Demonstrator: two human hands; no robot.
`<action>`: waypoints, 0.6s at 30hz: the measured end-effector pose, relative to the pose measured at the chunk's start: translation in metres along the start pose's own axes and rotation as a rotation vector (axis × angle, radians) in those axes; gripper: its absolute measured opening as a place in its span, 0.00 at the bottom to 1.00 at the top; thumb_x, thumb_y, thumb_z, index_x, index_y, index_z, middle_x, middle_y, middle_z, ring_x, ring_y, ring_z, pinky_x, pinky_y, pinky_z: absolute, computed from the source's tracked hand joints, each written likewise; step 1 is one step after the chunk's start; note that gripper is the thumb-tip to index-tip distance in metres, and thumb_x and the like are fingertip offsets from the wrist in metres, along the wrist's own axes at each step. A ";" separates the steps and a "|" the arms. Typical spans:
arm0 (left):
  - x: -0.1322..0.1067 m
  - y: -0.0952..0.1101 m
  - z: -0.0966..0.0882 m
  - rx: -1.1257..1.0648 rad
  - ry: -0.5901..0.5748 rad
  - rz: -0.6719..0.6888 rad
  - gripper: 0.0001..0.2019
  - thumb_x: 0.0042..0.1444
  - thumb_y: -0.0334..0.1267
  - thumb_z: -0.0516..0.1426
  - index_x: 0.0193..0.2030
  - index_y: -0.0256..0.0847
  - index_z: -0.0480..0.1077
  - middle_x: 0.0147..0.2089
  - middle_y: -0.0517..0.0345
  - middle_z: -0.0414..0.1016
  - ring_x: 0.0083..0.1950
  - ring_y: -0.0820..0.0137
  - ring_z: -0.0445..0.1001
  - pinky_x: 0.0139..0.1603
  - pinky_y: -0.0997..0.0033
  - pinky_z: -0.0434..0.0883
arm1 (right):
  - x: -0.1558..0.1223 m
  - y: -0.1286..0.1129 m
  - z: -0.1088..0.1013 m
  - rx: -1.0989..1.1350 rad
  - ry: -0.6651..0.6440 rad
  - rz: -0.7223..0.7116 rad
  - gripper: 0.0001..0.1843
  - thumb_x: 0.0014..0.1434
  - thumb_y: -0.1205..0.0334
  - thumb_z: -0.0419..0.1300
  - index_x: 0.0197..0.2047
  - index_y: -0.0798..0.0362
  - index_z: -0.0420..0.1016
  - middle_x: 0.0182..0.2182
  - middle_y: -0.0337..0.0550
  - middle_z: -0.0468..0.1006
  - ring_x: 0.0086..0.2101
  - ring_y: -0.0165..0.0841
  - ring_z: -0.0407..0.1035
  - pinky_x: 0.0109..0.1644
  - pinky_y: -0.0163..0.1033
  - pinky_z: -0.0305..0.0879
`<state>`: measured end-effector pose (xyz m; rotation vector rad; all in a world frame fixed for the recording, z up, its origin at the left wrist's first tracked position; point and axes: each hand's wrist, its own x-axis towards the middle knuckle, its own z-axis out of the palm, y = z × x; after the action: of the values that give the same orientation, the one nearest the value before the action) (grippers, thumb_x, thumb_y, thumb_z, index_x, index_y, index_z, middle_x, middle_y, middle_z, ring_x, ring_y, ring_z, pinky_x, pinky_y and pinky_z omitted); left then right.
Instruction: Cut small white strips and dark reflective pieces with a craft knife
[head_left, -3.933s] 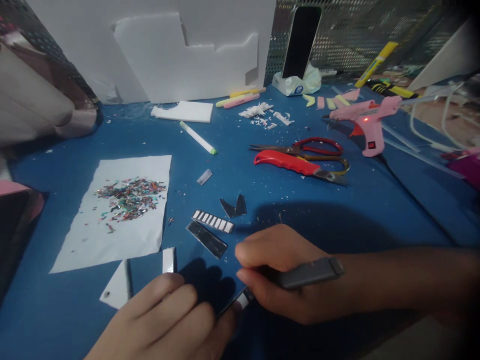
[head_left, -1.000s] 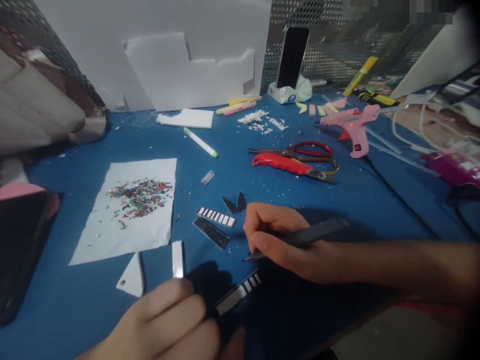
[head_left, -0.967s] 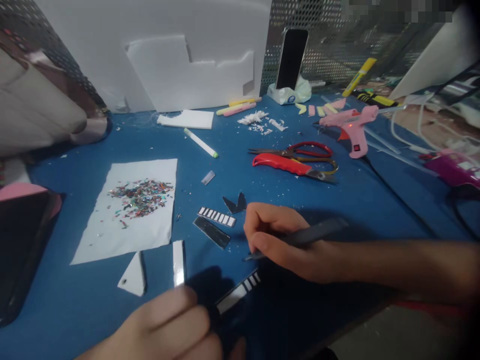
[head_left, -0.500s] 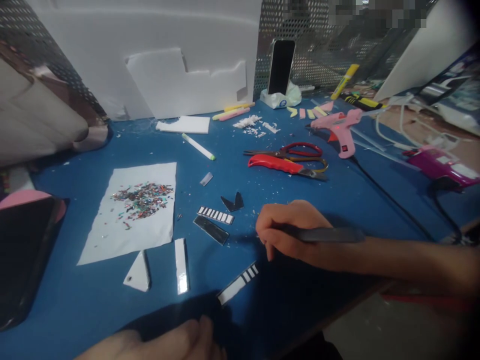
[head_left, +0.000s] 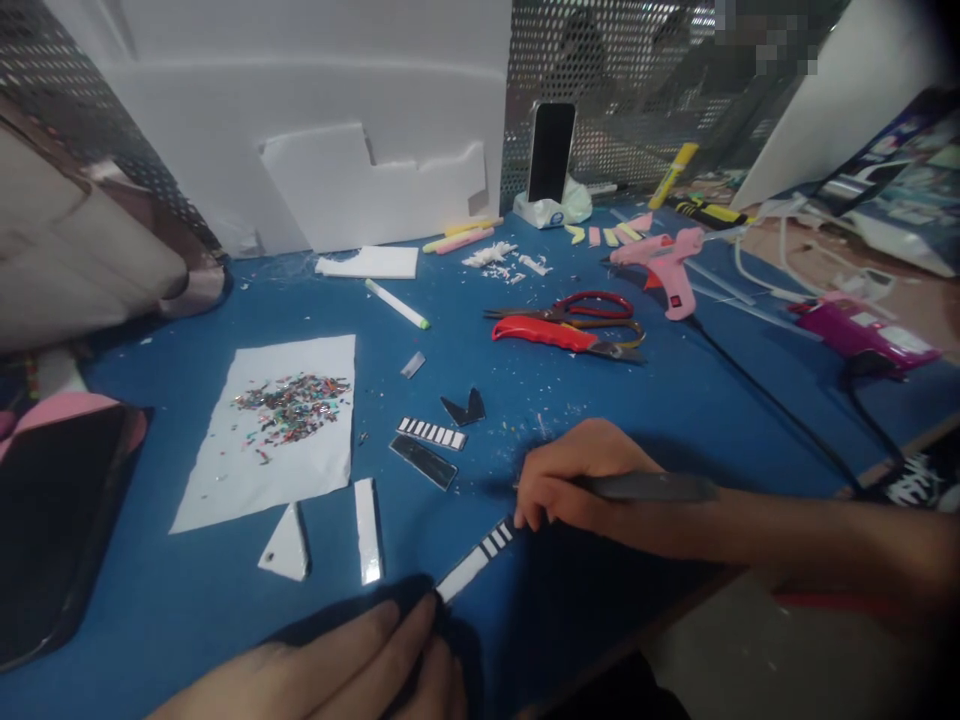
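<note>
At the bottom edge, my left hand (head_left: 360, 660) lies with its fingers stretched out, a fingertip at the lower end of a black-and-white striped strip (head_left: 474, 562). My right hand (head_left: 577, 475) is closed around a dark grey pen-shaped tool (head_left: 652, 487); the tool's tip is hidden behind the fingers. Those fingers are at the strip's upper, striped end. Beyond the strip lie a second striped strip (head_left: 431, 433), a black strip (head_left: 424, 462) and a black V-shaped piece (head_left: 465, 408). Left of it are a white strip (head_left: 368, 530) and a white triangle with a hole (head_left: 286, 545).
A white sheet (head_left: 217, 490) carries many coloured bits. Red-handled scissors (head_left: 592, 305), a red knife (head_left: 540, 333) and a pink glue gun (head_left: 667, 265) lie farther back, with a cable trailing right. A phone (head_left: 551, 150) stands behind; a dark device (head_left: 60, 520) lies left.
My left hand has moved up and its fingers have stretched out to the striped strip's lower end. My right hand has come down to the strip's upper end, still holding the grey tool.
</note>
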<state>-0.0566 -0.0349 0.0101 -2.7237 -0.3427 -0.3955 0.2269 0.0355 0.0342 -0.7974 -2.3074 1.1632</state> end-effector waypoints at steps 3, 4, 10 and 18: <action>0.005 -0.003 0.002 0.028 0.036 0.017 0.16 0.60 0.31 0.48 0.50 0.45 0.72 0.48 0.65 0.75 0.46 0.72 0.76 0.42 0.77 0.75 | 0.008 -0.002 -0.002 0.025 0.039 0.014 0.19 0.68 0.62 0.48 0.29 0.58 0.73 0.24 0.37 0.73 0.24 0.22 0.65 0.29 0.27 0.59; 0.007 -0.004 0.002 0.044 0.048 0.030 0.16 0.60 0.31 0.47 0.48 0.45 0.72 0.48 0.65 0.74 0.46 0.71 0.76 0.43 0.74 0.76 | 0.010 -0.002 -0.003 0.024 0.050 0.015 0.19 0.67 0.62 0.49 0.28 0.58 0.73 0.23 0.36 0.72 0.23 0.21 0.65 0.28 0.27 0.59; 0.015 -0.006 0.001 0.023 0.103 -0.038 0.18 0.65 0.32 0.43 0.45 0.43 0.73 0.44 0.63 0.76 0.46 0.65 0.76 0.46 0.64 0.75 | 0.025 0.003 -0.006 0.044 0.100 -0.013 0.21 0.68 0.59 0.49 0.27 0.58 0.73 0.23 0.37 0.72 0.22 0.22 0.64 0.26 0.28 0.58; 0.007 -0.013 -0.001 0.066 0.114 0.013 0.13 0.60 0.31 0.50 0.44 0.48 0.74 0.42 0.69 0.73 0.44 0.72 0.73 0.48 0.69 0.71 | 0.054 -0.006 -0.005 0.164 0.312 0.007 0.21 0.66 0.64 0.49 0.22 0.58 0.70 0.18 0.34 0.65 0.19 0.21 0.58 0.25 0.30 0.54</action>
<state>-0.0540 -0.0222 0.0169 -2.6243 -0.3017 -0.5245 0.1884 0.0709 0.0481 -0.8583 -1.9315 1.1256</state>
